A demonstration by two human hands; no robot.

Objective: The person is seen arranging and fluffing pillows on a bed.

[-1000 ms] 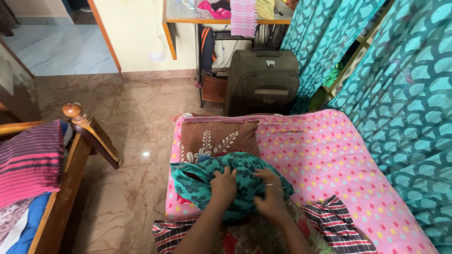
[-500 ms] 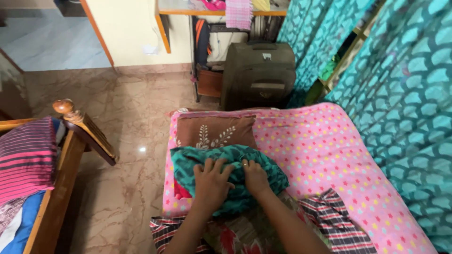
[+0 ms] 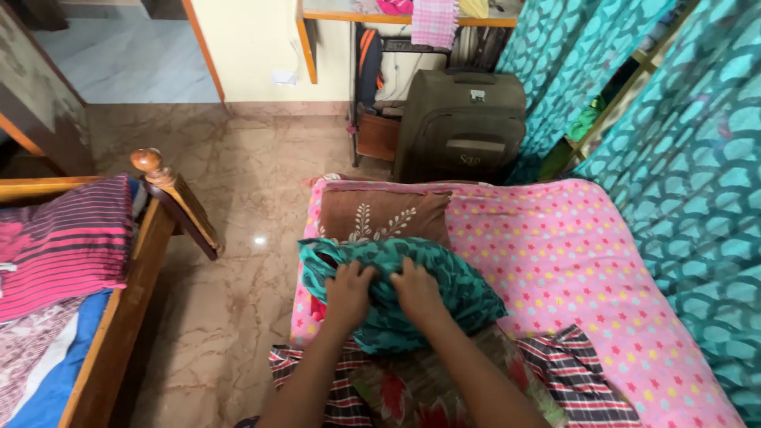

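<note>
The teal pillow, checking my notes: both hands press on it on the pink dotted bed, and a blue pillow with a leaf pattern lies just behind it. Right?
Not quite. The head view shows both hands, left and right, on the teal pillow on the pink bed, but the leaf-patterned pillow is brown.

brown pillow (image 3: pixel 380 215), dark suitcase (image 3: pixel 460 127), teal curtain (image 3: pixel 697 198)

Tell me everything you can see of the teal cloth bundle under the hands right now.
The teal cloth bundle is soft fabric with a darker leaf-like print, bunched into a rounded heap. It lies on the pink spotted bedsheet, its far edge against the brown embroidered pillow. The left hand and right hand both press into its top, fingers gripping folds. Its near edge overlaps a checked cloth.
</note>
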